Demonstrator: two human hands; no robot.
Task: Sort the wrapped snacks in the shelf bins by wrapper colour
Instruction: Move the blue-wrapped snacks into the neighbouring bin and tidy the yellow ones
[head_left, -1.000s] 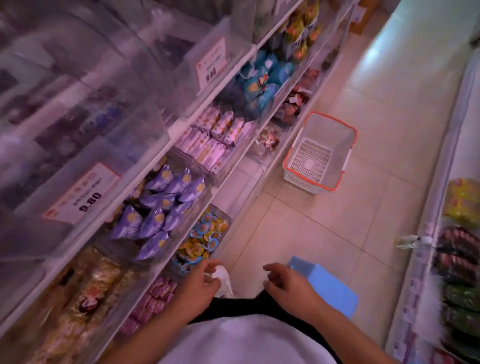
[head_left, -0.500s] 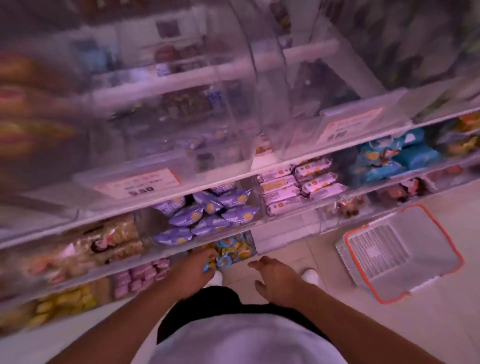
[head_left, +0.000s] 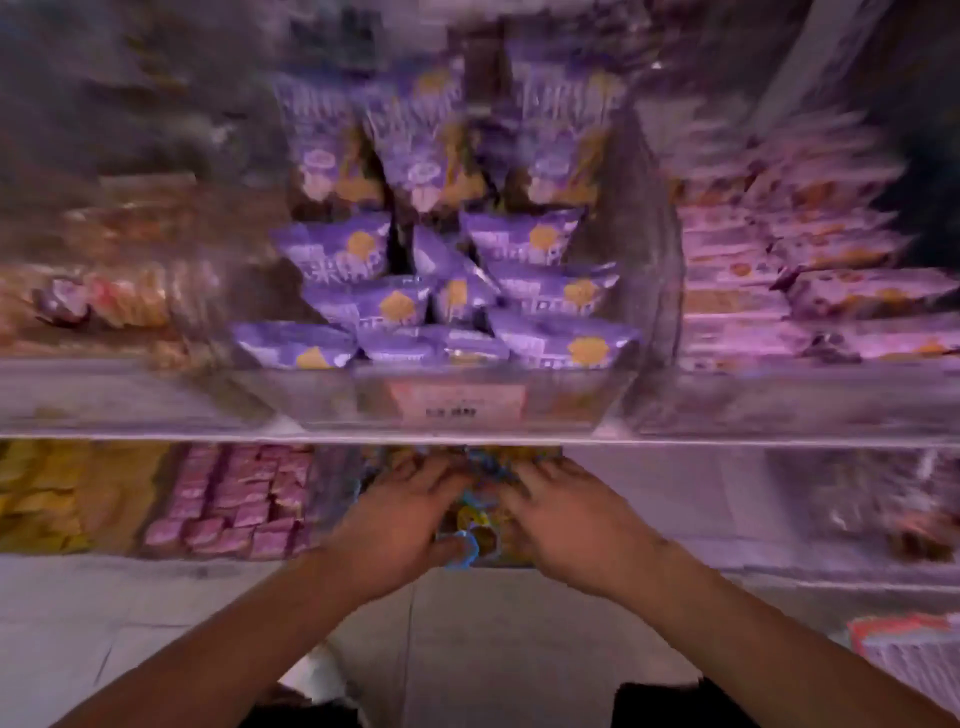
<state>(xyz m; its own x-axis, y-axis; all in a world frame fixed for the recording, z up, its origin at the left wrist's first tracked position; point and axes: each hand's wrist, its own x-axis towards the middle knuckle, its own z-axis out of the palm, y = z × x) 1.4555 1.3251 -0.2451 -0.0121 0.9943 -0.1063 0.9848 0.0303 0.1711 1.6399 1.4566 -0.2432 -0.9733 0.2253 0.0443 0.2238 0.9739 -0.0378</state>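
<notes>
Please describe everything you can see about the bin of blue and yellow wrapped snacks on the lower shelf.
The bin of blue and yellow snacks sits on the lower shelf, directly under the bin of purple packets and right of the pink packets. It looks like clear plastic, though motion blur hides its edges. Inside lie small pieces in blue and yellow wrappers, mixed together. The left hand and right hand both reach into it; the fingers are on the pile, but whether they grip anything cannot be told.

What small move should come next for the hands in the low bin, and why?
Probably close the left hand on one blue-wrapped snack near its thumb and lift it out. Both hands, the right hand included, already lie in the bin of mixed blue and yellow snacks, where the colours sit jumbled together. Blur hides whether anything is gripped yet.
</notes>
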